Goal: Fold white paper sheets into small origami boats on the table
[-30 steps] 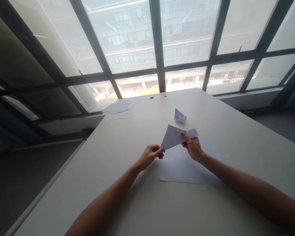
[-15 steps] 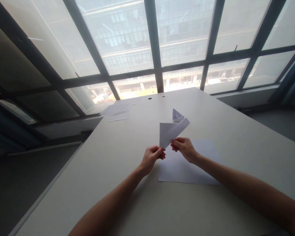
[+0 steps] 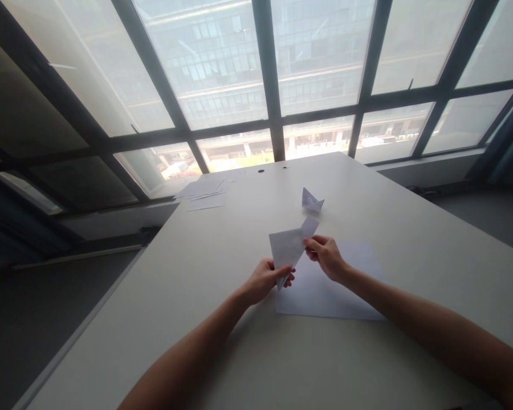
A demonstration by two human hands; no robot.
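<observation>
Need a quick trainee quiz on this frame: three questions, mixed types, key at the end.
1. True or false: the left hand and the right hand both hold the folded paper.
2. Multiple choice: what stands on the table beyond the hands?
a) paper cup
b) paper boat
c) scissors
3. Fill in the blank: as the person sees it, the loose sheets lie near the table's far ____ corner.

Key: 1 true; 2 b; 3 left.
</observation>
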